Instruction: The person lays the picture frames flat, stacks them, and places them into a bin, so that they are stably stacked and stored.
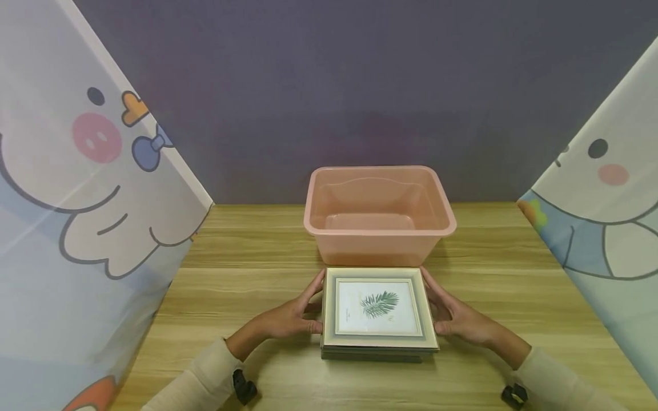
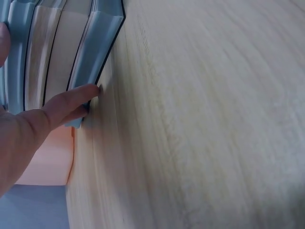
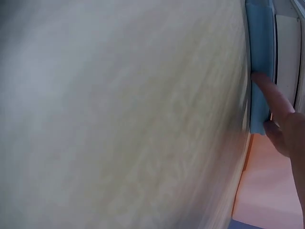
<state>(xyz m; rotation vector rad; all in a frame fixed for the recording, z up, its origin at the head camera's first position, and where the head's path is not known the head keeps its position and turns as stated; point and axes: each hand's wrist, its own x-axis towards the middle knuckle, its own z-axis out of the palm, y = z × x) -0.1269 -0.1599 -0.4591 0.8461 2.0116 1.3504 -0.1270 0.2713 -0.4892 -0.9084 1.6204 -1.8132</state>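
Note:
A stack of several picture frames lies on the table; the top picture frame has a cream-and-grey border around a green leaf print. My left hand is at the stack's left side, fingers extended along the edge and thumb nearer the front. On the opposite side, my right hand touches the stack with its fingers fairly straight. Layered blue and cream frame edges show in the left wrist view, fingertips low beside the table. A blue frame edge is beside the right fingers in the right wrist view.
Directly behind the stack stands a pink plastic bin, open at the top. The wood-grain table spreads out on both sides. A dark wall closes the back, and cartoon-printed panels flank the table.

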